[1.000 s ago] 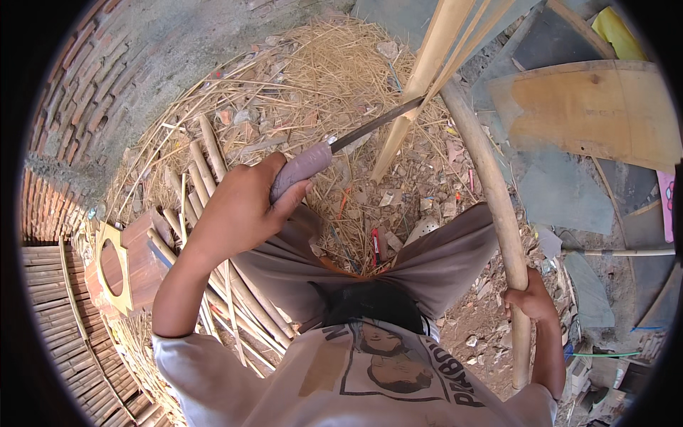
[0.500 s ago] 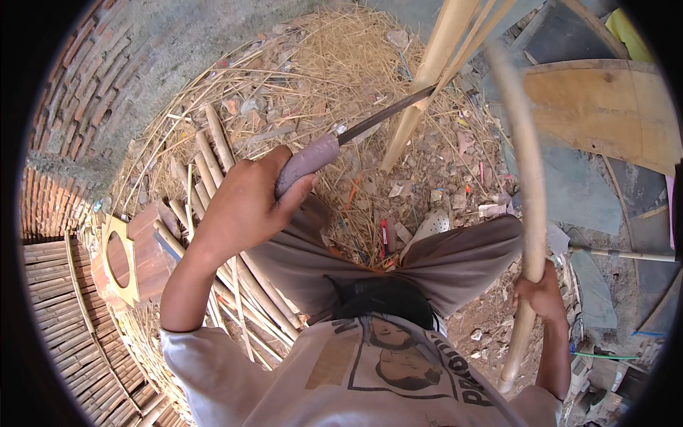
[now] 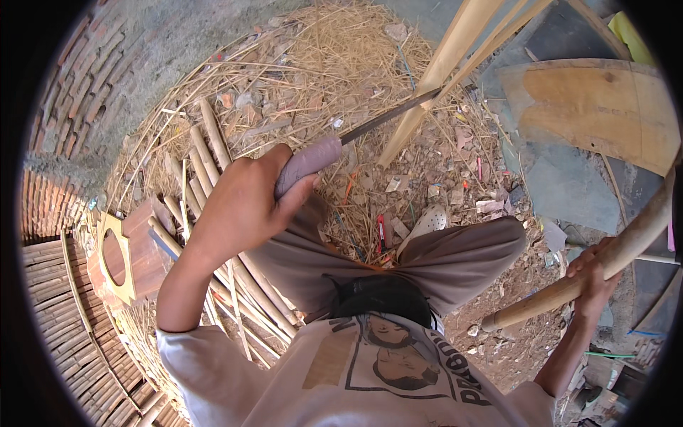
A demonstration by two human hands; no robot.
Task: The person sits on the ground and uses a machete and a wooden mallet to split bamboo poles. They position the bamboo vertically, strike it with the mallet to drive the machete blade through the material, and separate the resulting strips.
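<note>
My left hand point(image 3: 249, 199) is closed round the pale purple wrapped handle of a long-bladed knife point(image 3: 308, 165). The dark blade points away to the upper right, and its far end sits in a split bamboo piece point(image 3: 411, 128) that slants up out of view, its strips spread apart above the blade. On the right, my right hand point(image 3: 594, 281) grips a thick wooden stick point(image 3: 544, 300) near its lower part. This stick lies tilted out to the right, apart from the knife, with its far end at the picture's rim.
Several bamboo poles point(image 3: 263, 285) lie by my left leg, beside a brown board with a round-holed frame point(image 3: 126, 286). Straw point(image 3: 341, 43) and rubble cover the ground ahead. Broken grey sheets point(image 3: 569, 188) and a curved plywood piece point(image 3: 590, 107) lie right. A brick wall point(image 3: 78, 99) stands left.
My right hand has swung the stick outward to the right, from nearly upright to a slant. The bamboo's top has leaned slightly right; the knife and left hand have barely moved.
</note>
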